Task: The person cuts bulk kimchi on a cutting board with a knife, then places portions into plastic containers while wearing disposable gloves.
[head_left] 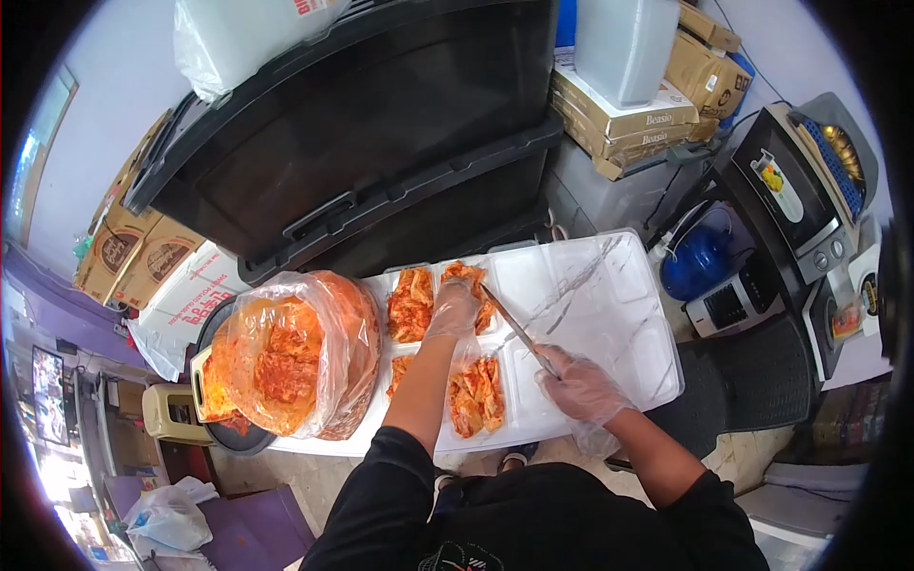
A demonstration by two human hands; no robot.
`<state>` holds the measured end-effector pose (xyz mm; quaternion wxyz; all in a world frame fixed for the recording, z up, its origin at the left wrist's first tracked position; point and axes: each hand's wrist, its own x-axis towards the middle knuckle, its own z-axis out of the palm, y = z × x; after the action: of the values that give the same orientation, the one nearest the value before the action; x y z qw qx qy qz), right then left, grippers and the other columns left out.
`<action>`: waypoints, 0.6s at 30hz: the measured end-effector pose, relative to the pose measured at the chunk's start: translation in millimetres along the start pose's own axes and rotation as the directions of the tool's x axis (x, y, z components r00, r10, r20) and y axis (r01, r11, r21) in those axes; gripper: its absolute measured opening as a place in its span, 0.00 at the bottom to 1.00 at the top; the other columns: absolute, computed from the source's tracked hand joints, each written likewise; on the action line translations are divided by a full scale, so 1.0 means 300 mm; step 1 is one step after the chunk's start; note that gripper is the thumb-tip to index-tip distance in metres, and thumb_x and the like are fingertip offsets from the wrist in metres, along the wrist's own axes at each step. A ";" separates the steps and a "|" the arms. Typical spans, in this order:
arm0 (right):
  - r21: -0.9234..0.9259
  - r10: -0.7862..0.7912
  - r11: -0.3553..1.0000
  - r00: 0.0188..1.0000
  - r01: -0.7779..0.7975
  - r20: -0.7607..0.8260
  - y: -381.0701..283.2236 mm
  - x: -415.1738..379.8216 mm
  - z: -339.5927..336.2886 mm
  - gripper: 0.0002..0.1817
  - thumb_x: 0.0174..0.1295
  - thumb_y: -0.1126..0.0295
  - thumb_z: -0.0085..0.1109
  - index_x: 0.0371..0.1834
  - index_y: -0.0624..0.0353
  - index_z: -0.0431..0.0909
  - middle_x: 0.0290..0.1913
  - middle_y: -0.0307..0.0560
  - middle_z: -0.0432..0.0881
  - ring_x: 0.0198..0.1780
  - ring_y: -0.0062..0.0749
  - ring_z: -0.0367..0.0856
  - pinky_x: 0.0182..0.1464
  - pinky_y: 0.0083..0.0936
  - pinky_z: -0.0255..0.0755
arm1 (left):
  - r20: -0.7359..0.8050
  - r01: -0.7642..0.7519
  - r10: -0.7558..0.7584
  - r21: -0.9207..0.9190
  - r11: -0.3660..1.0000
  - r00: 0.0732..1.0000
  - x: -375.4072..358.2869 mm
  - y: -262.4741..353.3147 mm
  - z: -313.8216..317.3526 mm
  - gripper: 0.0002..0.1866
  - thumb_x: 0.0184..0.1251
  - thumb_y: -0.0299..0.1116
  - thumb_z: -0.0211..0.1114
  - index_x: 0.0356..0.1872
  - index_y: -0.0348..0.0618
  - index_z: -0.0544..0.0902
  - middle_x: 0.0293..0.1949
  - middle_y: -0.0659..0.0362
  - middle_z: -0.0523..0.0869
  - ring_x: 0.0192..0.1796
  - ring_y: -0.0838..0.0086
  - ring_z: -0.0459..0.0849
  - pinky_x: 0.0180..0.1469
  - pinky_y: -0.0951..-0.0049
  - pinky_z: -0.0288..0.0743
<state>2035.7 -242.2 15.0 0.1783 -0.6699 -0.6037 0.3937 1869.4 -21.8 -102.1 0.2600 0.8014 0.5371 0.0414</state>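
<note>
My left hand [455, 309], in a clear plastic glove, reaches onto a portion of red-orange seasoned food in the upper middle compartment of a white tray; its fingertips are partly hidden. My right hand [579, 383], gloved too, is closed around the handle of a long knife [514, 327], whose tip points at that portion. Other seasoned pieces [410, 305] lie in the upper left compartment, and more [477, 400] lie in a lower one, with some partly hidden under my left forearm. A plastic-lined basket [354, 357] left of the tray holds much more of the same food.
White stacked foam trays [609, 333] cover the table's right part. Behind the table stand large black bins [381, 133]. A dark round tray [249, 440] is under the basket's left side. At the right are a microwave [795, 190] and a black chair [762, 381].
</note>
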 end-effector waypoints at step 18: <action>0.035 0.182 0.983 0.983 -0.182 0.007 -0.029 0.101 0.091 0.27 0.68 0.61 0.51 0.70 0.56 0.66 0.49 0.71 0.81 0.54 0.64 0.79 0.58 0.46 0.71 | -0.121 -0.159 0.163 0.038 0.986 0.979 -0.156 0.040 0.030 0.15 0.61 0.31 0.63 0.47 0.36 0.83 0.47 0.43 0.85 0.50 0.50 0.84 0.55 0.57 0.77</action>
<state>2008.2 -218.2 -5.3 0.1523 -0.7185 -0.5331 0.4201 1862.9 -69.9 -94.2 0.2106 0.8417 0.4860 0.1045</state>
